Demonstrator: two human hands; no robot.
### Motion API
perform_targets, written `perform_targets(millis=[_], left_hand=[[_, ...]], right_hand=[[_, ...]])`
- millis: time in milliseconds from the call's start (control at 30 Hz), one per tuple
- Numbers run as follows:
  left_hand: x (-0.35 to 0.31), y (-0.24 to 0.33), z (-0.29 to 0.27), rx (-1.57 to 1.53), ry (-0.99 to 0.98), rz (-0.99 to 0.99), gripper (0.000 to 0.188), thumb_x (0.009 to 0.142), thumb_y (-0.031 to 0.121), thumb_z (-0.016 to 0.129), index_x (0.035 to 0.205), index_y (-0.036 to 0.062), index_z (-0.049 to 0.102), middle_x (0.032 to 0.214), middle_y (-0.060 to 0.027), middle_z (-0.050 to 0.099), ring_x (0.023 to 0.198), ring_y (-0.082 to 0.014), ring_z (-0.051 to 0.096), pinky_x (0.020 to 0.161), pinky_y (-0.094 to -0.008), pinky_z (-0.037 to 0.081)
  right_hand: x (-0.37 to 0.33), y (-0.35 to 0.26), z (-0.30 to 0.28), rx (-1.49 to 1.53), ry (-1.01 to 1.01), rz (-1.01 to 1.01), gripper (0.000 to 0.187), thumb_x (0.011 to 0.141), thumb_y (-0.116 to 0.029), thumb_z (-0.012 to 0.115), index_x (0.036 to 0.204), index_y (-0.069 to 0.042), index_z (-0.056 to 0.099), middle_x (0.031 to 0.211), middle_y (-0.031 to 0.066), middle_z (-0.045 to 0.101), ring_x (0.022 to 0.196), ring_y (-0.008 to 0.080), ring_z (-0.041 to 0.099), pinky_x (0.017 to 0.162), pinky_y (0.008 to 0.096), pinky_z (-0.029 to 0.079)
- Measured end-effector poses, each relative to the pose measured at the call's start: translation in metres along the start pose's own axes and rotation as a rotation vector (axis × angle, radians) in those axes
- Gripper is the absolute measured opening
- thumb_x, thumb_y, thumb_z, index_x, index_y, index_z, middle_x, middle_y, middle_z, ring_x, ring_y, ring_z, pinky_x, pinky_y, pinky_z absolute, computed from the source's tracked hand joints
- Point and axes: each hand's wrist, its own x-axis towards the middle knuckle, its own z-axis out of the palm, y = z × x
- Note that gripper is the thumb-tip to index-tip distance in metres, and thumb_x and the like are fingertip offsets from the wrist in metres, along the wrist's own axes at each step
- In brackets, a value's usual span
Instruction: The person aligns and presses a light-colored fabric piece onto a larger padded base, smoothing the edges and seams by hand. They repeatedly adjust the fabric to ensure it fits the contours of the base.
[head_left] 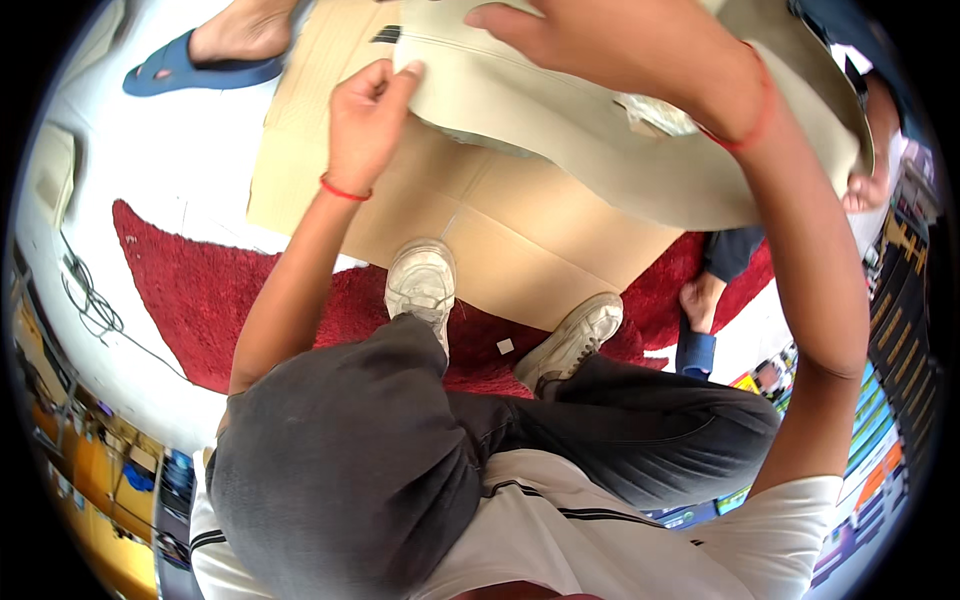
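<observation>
A large beige sheet, like leatherette (pixel 500 95), stretches across the upper part of the head view, with a seam along it and a wavy near edge. My left hand (pixel 370 115) pinches its left edge, thumb on top, just below a small black strip (pixel 386 34). Over the sheet's upper middle is my right hand (pixel 580 35), its thumb stretched out to the left. The other fingers are mostly cut off by the top of the picture, and I see nothing held in it. Another person's hand (pixel 868 190) grips the sheet's right edge.
Flattened cardboard (pixel 470 230) lies beneath the sheet, over a dark red rug (pixel 190 290). My shoes (pixel 420 275) rest at its near edge. Crumpled clear plastic (pixel 655 115) shows beside my right wrist. Other people's sandalled feet (pixel 240 45) stand near. A cable (pixel 95 300) lies at left.
</observation>
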Motion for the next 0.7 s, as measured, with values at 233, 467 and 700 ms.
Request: perform_targets(millis=[233,467,700], left_hand=[[-0.005,0.061,-0.018,0.798,0.058,0.868,0.039,0.078,0.028,0.090,0.093,0.0048,0.063,0.091,-0.0060,0.065,0.081,-0.0169,0.061,0.074,-0.0294,0.049],[-0.026,0.094,0.101,0.994,-0.599,1.082,0.028,0.086,0.022,0.082,0.105,0.0052,0.070,0.103,-0.0101,0.071,0.097,-0.0173,0.067,0.087,-0.0347,0.051],[-0.007,0.102,0.128,0.333,-0.248,0.296,0.025,0.100,0.024,0.068,0.095,0.0001,0.075,0.077,-0.0045,0.071,0.071,-0.0114,0.063,0.069,-0.0280,0.051]], right_hand=[[-0.149,-0.067,-0.076,0.477,-0.364,0.490,0.011,0.085,-0.009,0.078,0.088,0.001,0.074,0.082,0.0134,0.073,0.074,0.0222,0.071,0.067,0.0323,0.054],[-0.262,-0.007,-0.020,0.542,-0.300,0.871,0.030,0.093,-0.030,0.070,0.099,-0.001,0.075,0.084,0.0092,0.072,0.081,0.0169,0.067,0.081,0.0309,0.052],[-0.260,0.018,0.037,0.800,0.021,0.864,0.043,0.099,-0.025,0.066,0.133,0.002,0.061,0.122,0.0097,0.069,0.107,0.0188,0.065,0.098,0.0319,0.051]])
